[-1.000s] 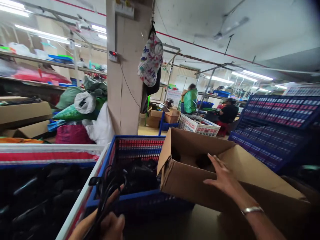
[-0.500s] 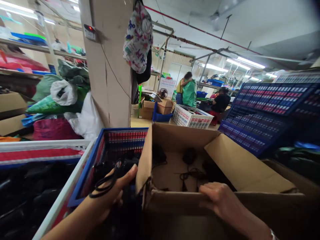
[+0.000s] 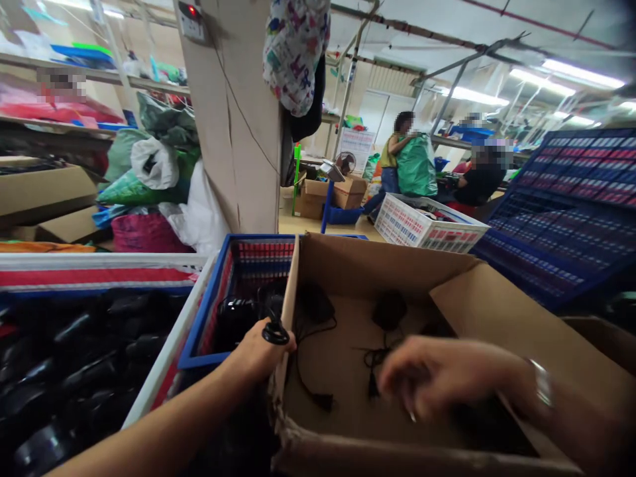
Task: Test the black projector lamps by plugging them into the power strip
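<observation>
A coiled black cable (image 3: pixel 275 331) is gripped in the left hand (image 3: pixel 258 350) at the cardboard box (image 3: pixel 462 311) wall — the loading step. The blurred right hand (image 3: pixel 437 377), apparently loosely curled, is held over the box; release inside is judged next.

1. Two bare forearms come into the head view from the bottom edge, one on each side; no sleeve shows on either as far as the frame reaches.
2. The left hand (image 3: pixel 258 351) wears no glove, and no ring, band or watch can be seen on it or on its wrist.
3. The right hand (image 3: pixel 437 384) is also ungloved; it is blurred, so its fingers (image 3: pixel 397 391) show only as soft, rounded shapes.
4. A slim metal bracelet or watch band (image 3: pixel 542 386), silver in colour, circles the right wrist; its face or clasp cannot be made out.
5. No other part of the person's body or clothing is visible.
</observation>
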A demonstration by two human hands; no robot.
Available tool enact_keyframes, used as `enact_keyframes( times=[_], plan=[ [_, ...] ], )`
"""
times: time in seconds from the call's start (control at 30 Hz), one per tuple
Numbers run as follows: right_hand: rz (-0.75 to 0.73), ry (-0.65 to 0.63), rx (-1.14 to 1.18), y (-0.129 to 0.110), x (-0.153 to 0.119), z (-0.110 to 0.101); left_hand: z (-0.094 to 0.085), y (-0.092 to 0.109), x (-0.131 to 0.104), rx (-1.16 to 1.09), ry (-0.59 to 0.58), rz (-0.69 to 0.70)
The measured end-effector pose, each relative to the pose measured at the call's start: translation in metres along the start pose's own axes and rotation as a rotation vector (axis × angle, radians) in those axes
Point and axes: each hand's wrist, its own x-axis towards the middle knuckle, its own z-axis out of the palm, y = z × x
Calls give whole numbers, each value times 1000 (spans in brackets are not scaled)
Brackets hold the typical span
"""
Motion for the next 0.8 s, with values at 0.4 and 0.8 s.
enact_keyframes(
  times=[0.4, 0.8],
  plan=[
    [305, -144, -567, 73, 194, 42, -1, -21, 16, -6, -24, 66],
    [691, -33, -587, 177, 31, 32, -6, -31, 24, 65, -16, 123]
  ],
)
